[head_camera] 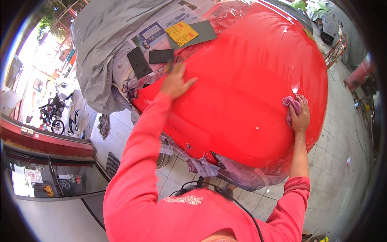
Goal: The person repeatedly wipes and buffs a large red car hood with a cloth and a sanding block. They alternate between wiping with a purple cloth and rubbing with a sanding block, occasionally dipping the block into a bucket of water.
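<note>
A glossy red car body panel (235, 99) curves across the middle, its edges masked with newspaper and plastic film. My left hand (176, 81) is over the panel's left part, near the masked edge; its fingers are blurred, and whether they hold anything cannot be told. On the right side of the panel, my right hand (300, 116) grips a pink cloth (291, 104) against the surface. Beyond my left hand lie two dark sanding blocks (161, 56) (139, 63), a yellow-backed 3M sandpaper sheet (182, 33) and a grey sheet (205, 34) on newspaper.
A grey cover (99, 45) drapes the upper left. Masking film (242, 174) hangs along the near edge above the tiled floor (335, 157). A glass-topped case (60, 178) stands at lower left, with a red cylinder (361, 72) at far right. A black cable crosses my shirt.
</note>
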`<move>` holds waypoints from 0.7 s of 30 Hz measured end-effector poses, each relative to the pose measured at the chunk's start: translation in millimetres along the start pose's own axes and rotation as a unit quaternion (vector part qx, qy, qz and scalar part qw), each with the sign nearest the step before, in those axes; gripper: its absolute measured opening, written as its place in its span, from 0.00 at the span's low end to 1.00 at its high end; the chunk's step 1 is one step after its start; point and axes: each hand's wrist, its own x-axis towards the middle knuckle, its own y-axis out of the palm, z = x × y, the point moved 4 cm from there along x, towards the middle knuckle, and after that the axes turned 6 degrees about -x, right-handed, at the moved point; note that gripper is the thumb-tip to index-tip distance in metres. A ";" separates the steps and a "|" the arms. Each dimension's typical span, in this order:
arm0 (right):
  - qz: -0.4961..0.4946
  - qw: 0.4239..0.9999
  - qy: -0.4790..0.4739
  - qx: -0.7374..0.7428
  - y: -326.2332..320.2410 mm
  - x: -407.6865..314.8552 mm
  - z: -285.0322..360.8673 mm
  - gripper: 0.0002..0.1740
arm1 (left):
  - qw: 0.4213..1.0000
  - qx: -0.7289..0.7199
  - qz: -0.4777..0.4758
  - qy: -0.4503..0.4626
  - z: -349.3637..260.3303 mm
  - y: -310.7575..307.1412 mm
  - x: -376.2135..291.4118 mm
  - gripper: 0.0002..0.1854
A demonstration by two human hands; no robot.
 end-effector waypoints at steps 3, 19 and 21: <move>-0.001 1.000 0.018 -0.019 -2.9 3.0 -2.0 0.32 | 0.998 0.057 -0.036 -0.010 50.0 -29.2 -84.6 0.58; 0.001 1.000 0.012 -0.026 3.2 4.1 1.3 0.33 | 0.997 0.042 -0.050 -0.037 43.7 -29.8 -103.1 0.60; 0.007 0.999 0.017 -0.027 -0.2 3.1 5.0 0.33 | 0.996 0.042 -0.059 -0.054 34.3 -11.6 -75.9 0.61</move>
